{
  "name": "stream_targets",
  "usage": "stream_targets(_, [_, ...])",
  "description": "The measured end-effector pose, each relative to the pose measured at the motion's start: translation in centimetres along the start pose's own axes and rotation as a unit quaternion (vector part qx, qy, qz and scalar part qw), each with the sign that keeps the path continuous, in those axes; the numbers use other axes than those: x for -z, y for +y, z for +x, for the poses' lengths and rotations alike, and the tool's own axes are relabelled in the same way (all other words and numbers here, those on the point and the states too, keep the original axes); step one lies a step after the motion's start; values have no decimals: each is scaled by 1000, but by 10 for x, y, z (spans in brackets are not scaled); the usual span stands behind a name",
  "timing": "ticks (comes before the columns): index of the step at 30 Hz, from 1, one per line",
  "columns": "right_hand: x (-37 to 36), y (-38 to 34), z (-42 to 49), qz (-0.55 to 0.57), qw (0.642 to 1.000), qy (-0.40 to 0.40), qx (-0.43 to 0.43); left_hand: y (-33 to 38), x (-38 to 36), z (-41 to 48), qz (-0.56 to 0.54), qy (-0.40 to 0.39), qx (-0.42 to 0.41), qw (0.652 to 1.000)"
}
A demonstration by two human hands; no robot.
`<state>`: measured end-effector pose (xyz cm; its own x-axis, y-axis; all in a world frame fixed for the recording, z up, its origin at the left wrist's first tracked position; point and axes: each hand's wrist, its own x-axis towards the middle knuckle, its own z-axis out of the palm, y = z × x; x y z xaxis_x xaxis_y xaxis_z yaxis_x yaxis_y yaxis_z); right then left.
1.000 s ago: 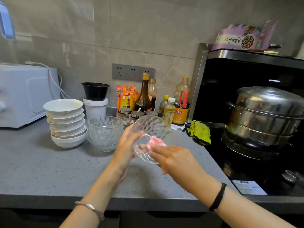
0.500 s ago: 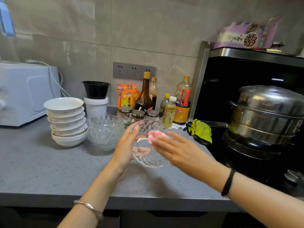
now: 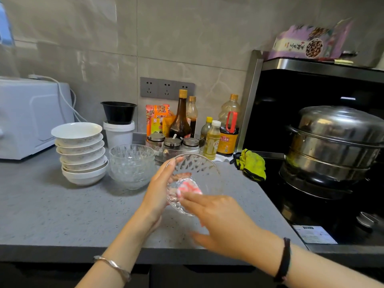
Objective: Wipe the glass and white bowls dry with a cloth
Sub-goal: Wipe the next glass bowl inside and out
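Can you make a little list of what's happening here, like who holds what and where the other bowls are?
Left hand: holds the glass bowl, tilted, above the counter
Right hand: presses the pink cloth inside it
White bowls: stacked at left
Other glass bowls: stacked beside them

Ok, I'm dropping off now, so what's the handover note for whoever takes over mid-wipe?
Left grip holds a tilted glass bowl above the counter.
Right grip, fingers straight, presses the cloth inside it.
Glass stack and white stack stand on the counter, left of the hands.
Done: unclear which stacked bowls are dry.
To do: finish this bowl, then any wet ones.
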<state>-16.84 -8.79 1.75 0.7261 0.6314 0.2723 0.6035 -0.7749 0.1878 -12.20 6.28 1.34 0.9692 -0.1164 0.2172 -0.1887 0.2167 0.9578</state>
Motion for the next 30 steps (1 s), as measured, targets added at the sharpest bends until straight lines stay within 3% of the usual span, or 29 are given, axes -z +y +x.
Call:
stream_targets(4, [7,-8,9,36,999,-7,2,0,-7,-5,-1,14,6,1000])
stream_targets(9, [9,2,10,-103,993,-10,-51,7,-3,-3,11,18,-7,1000])
stream_targets(16, [9,-9,10,41,999,-23,-15,4,-5,-6,17,27,-12,999])
stream_targets(21, [8,-3,9,-15,997,16,-71,7,-2,-6,10,11,12,1000])
stream_targets(26, [7,-11,9,45,999,-3,-10,7,-3,-6,15,35,5,999])
stream_targets(30, [13,-7,16,18,997,60,-33,14,0,-6,17,21,16,1000])
